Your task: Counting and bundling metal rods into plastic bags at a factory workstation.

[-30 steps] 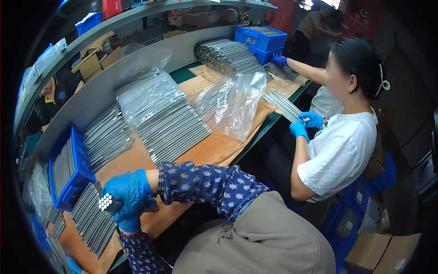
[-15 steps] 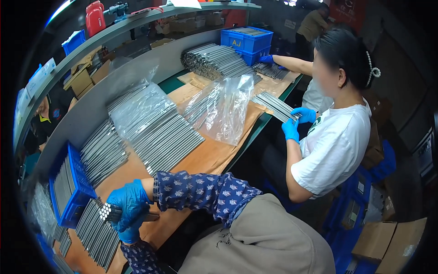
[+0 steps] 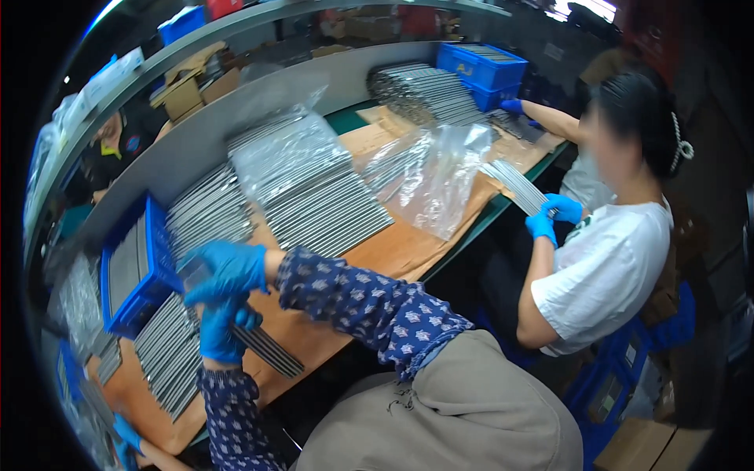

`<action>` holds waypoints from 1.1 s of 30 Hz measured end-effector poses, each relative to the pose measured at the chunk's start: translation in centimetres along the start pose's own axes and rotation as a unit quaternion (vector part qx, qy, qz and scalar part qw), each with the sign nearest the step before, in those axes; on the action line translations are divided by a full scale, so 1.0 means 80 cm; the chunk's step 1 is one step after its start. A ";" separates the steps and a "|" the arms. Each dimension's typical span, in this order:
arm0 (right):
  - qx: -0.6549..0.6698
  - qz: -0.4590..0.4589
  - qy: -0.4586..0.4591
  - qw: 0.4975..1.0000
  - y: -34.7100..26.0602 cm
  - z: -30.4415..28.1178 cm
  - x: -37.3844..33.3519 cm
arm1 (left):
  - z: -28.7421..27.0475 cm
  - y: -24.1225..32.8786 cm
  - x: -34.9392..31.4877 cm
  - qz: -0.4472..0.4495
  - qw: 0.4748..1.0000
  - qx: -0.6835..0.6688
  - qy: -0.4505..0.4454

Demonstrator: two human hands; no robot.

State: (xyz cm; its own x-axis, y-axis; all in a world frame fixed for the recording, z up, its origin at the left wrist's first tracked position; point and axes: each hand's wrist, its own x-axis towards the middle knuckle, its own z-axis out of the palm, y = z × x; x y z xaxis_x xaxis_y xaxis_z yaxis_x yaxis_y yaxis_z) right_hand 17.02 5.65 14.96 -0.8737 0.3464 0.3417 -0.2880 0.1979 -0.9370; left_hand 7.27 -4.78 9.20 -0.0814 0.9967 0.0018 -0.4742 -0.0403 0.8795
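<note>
A long work table with a green edge (image 3: 481,217), spread with brown paper (image 3: 385,259), runs away to the right of a blue rectangular plastic bin (image 3: 159,247) filled with thin grey metal rods. A low grey panel (image 3: 196,141) stands behind the bin. Just right of the bin lie loose shiny rods (image 3: 208,208), and beyond them a wide layer of silver metal rods (image 3: 330,212), partly under clear plastic film (image 3: 287,169). Well to the bin's right, a co-worker in a white T-shirt (image 3: 601,251) holds another sheaf of rods (image 3: 514,184).

Near the bin's right front corner, the person's left hand (image 3: 222,334), in a blue glove, is closed around a tight bundle of slim grey metal rods (image 3: 269,353), which slants down and away from the bin. The blue-gloved right hand (image 3: 228,271), above the left, curves at the bundle's blurred upper end; how firmly it grips cannot be told.

In front of the bin, a row of dark grey rods (image 3: 169,353) lies beside the left hand. Right of the bundle, bare brown paper reaches the table's edge; the bin's wall stands near the right hand's fingertips.
</note>
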 end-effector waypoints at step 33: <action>0.246 0.350 0.039 0.903 0.153 -0.023 -0.003 | -0.074 -0.056 0.047 -0.150 0.975 -0.147 0.073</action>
State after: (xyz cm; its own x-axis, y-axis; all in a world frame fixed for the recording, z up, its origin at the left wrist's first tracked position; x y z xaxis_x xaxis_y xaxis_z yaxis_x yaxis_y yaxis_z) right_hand 14.45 9.62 3.55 -0.8844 0.2953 -0.3614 0.1687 -0.5197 -0.8375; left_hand 3.90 -1.28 2.46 -0.0139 0.9468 -0.3216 -0.7252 0.2119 0.6551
